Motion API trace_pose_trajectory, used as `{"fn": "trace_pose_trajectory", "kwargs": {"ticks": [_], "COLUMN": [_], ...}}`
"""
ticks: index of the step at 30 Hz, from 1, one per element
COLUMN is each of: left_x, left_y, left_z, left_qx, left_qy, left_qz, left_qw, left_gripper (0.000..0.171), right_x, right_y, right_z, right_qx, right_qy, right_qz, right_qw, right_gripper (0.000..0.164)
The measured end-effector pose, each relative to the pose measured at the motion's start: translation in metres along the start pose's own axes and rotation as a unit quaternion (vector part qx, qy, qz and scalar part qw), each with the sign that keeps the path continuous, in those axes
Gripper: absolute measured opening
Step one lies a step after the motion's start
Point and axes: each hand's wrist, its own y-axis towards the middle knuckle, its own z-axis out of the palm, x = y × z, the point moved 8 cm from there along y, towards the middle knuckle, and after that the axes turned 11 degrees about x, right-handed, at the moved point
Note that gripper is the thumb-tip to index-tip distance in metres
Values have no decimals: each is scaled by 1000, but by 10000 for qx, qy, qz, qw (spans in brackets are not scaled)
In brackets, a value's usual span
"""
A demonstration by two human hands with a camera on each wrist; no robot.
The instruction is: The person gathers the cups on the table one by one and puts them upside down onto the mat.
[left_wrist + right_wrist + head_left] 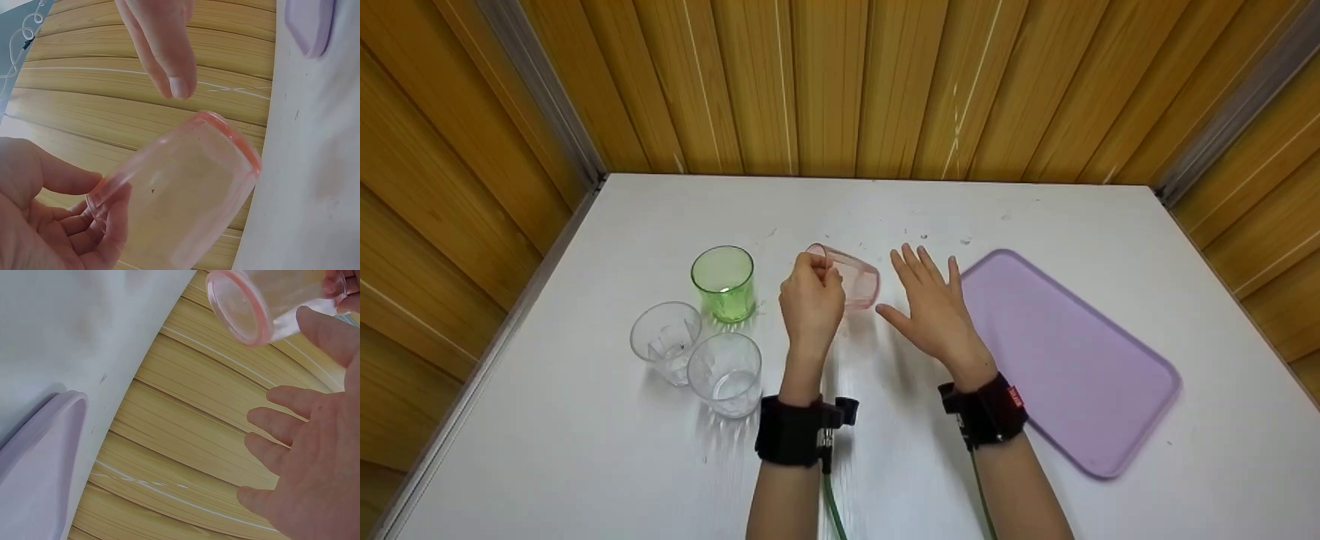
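Bare forearms (pixel 785 499), left hand (pixel 814 300) pinching pink cup (pixel 862 285), right hand (pixel 931 309) spread, marked white table (pixel 896 472), wood-look walls (pixel 825 90)

Your head camera looks forward and down from above the near side of the white surface (pixel 547 450), far enough back to take in your left hand (pixel 812 304), your right hand (pixel 934 315), the purple tray (pixel 1087 367) and the wood-patterned wall (pixel 840 82). Your wrist cameras sit close to the hands and face across them toward that wall, each turned sideways, the surface at the right of the left view and the left of the right. Both share the pink cup (pixel 860 283), the wall and part of the tray with the head view.
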Motion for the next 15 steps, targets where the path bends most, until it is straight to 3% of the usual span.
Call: {"fn": "trace_pose_trajectory", "kwargs": {"ticks": [15], "left_x": [4], "left_y": [2], "left_z": [10], "left_qx": [581], "left_qy": [-936], "left_qz": [-415], "left_qw": [9931], "left_gripper": [7], "right_x": [1], "right_y": [1], "right_z": [-2], "right_qx": [-40], "right_qy": [30], "right_qz": [-23], "right_qw": [10000], "right_gripper": [79]}}
